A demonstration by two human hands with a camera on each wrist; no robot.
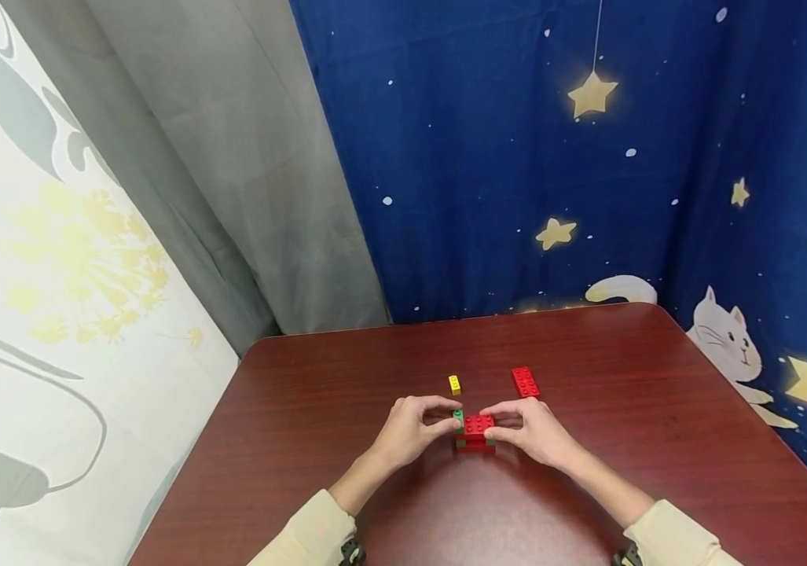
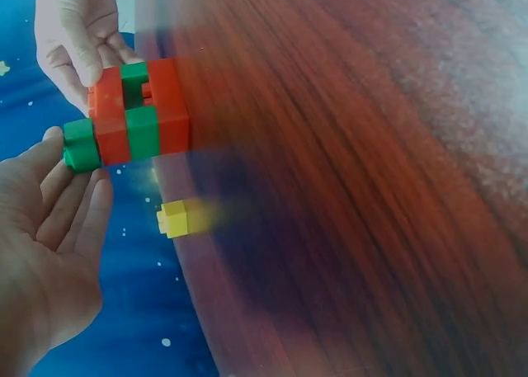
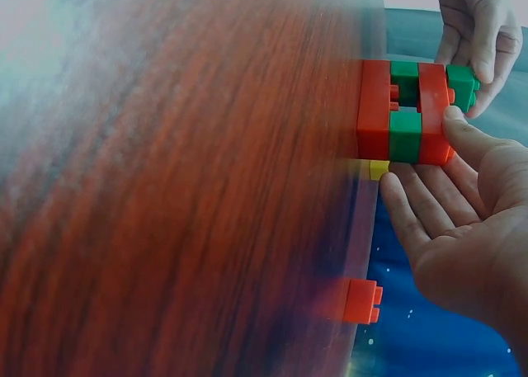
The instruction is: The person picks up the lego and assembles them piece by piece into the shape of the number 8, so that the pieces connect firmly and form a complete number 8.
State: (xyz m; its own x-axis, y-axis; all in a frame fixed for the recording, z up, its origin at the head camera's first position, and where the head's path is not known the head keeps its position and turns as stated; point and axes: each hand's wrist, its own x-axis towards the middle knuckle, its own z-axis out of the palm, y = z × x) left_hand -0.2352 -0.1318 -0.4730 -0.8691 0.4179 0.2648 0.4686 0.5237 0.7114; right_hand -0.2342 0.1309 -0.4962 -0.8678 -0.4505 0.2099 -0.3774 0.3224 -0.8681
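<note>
On the table stands a stack of building bricks: a lower red brick (image 2: 169,105), two green bricks (image 3: 405,136) set apart with a gap between, and an upper red brick (image 1: 477,426) with studs on top. My left hand (image 1: 406,431) pinches a small green brick (image 2: 81,146) between thumb and fingers at the left end of the upper red brick. Whether its studs are pressed fully home cannot be told. From the right, my right hand (image 1: 539,432) holds the stack, its thumb on the upper red brick and its fingers along the far side.
A small yellow brick (image 1: 455,384) lies behind the stack, towards the table's far edge. Farther right, behind my right hand, lies a loose red brick (image 1: 526,382). The brown table (image 1: 304,472) ends at blue and grey curtains.
</note>
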